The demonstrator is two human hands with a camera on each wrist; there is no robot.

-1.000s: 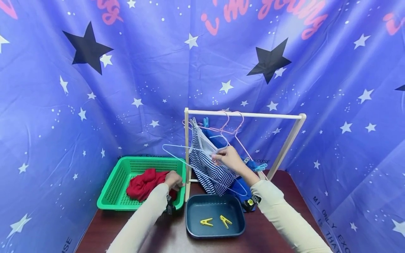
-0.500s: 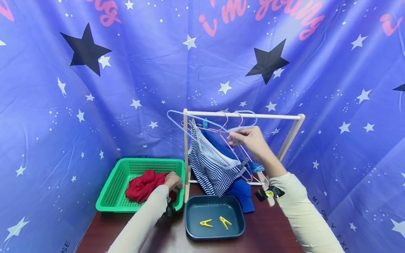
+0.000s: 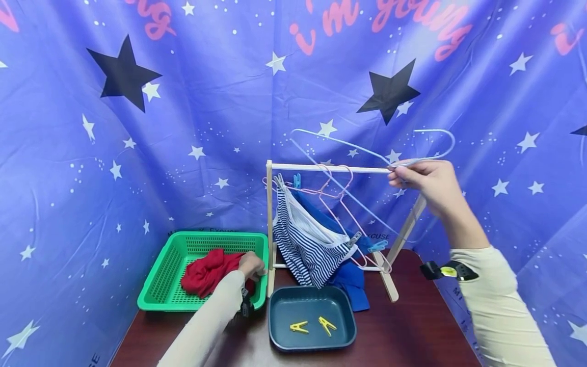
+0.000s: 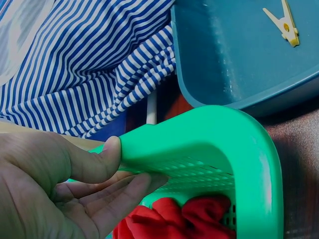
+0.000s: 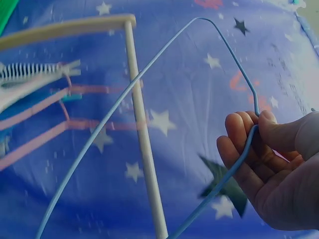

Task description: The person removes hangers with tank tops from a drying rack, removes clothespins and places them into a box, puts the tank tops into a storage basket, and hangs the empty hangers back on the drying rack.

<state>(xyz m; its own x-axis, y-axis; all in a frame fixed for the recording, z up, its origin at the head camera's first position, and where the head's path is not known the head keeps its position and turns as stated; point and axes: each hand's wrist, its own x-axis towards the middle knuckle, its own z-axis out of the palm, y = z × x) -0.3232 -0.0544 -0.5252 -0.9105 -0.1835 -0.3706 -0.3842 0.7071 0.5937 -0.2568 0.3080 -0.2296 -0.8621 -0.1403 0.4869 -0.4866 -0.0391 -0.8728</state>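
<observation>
Risk noted: the right hand (image 3: 426, 184) pinches the blue wire hanger (image 5: 112, 109) only at its neck, so the frame could pivot and snag the rack's white rail (image 3: 295, 166) or the pink hangers (image 5: 32, 145). The blue hanger is held up near the rack's right end, hook toward upper right with its tip turned left, long axis slanting from upper left to lower right in the head view. The left hand (image 3: 252, 265) lies at the green plastic basket (image 4: 199, 124), fingers loosely extended, thumb against the rim.

From here I see glossy plastic on the basket (image 4: 256, 144), matt cloth in the red garment (image 3: 208, 272), smooth wood in the rack (image 3: 269, 214); the hanger (image 5: 104, 122) looks smooth, the desk (image 3: 394, 336) shiny.
</observation>
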